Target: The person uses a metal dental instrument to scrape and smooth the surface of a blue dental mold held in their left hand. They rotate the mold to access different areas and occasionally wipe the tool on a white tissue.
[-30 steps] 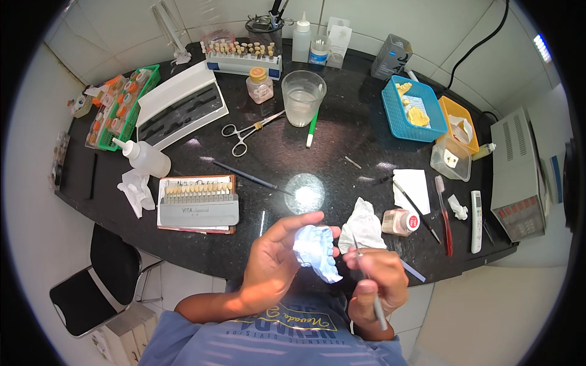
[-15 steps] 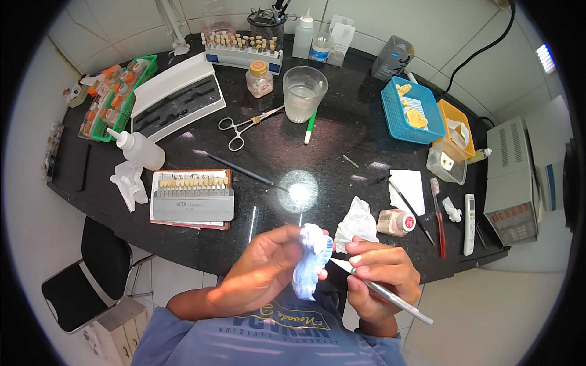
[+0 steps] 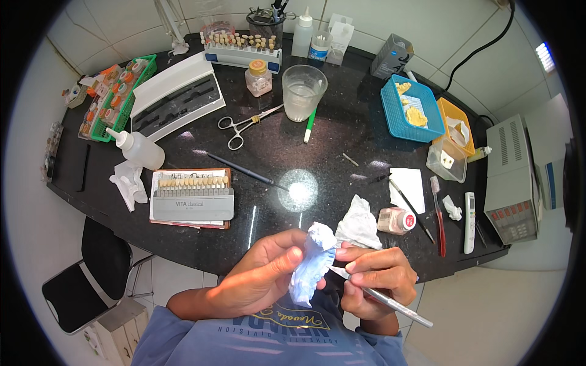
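Close in front of my chest, my left hand (image 3: 261,268) grips a pale blue-white dental cast (image 3: 310,268) with an uneven, ridged edge. The thumb lies along its near side, while the fingers behind are partly hidden. My right hand (image 3: 383,279) is closed round the silver handle of a craft knife (image 3: 400,307), held like a pen. The knife's tip points left at the ridged right edge of the cast, at or very near its surface. The right fingertips also come close to the cast.
Beyond my hands lie a crumpled tissue (image 3: 358,224), a small pink-filled bottle (image 3: 397,221) and a dark brush (image 3: 241,168). A tooth shade guide (image 3: 192,204) sits left. Farther back stand a glass of water (image 3: 303,94), scissor-like forceps (image 3: 244,128) and a blue basket (image 3: 412,131).
The cast has tilted in my left hand, showing more of its broad face. My left thumb has straightened along it. The knife and right hand have shifted slightly, staying beside the edge.
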{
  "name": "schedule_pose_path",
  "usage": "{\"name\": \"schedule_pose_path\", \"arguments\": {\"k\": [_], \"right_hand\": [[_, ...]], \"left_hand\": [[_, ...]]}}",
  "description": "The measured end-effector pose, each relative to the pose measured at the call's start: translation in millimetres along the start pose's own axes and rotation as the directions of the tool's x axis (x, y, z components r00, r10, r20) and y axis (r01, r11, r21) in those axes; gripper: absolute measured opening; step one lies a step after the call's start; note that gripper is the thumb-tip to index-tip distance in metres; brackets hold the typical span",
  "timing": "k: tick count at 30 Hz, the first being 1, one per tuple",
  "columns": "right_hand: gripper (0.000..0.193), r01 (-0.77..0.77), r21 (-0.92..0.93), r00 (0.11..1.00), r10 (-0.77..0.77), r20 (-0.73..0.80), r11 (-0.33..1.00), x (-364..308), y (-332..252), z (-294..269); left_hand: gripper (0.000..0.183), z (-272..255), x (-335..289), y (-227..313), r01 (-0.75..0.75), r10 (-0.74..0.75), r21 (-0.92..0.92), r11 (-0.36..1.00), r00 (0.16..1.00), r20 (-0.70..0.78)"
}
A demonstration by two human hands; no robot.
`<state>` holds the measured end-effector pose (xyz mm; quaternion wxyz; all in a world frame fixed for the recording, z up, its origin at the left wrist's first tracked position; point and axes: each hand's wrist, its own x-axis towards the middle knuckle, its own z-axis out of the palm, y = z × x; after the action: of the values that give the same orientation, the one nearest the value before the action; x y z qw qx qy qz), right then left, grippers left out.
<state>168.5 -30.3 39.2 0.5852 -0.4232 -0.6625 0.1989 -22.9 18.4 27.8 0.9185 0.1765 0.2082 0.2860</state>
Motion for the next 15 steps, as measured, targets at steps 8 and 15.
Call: {"name": "schedule_pose_path", "arguments": {"k": [8, 15], "right_hand": [[0.025, 0.005, 0.020, 1.000, -0.005, 0.000, 1.000, -1.6, 0.8, -1.0], [0.027, -0.019, 0.077, 1.000, 0.017, 0.023, 0.997, -5.5, 1.3, -2.6]], "left_hand": [[0.059, 3.5, -0.4, 1.4, 0.017, -0.017, -0.003, 1.000, 1.000, 0.007], [0.046, 2.3, 0.3, 2.3, 0.059, -0.052, -0.092, 0.994, 0.996, 0.070]]}}
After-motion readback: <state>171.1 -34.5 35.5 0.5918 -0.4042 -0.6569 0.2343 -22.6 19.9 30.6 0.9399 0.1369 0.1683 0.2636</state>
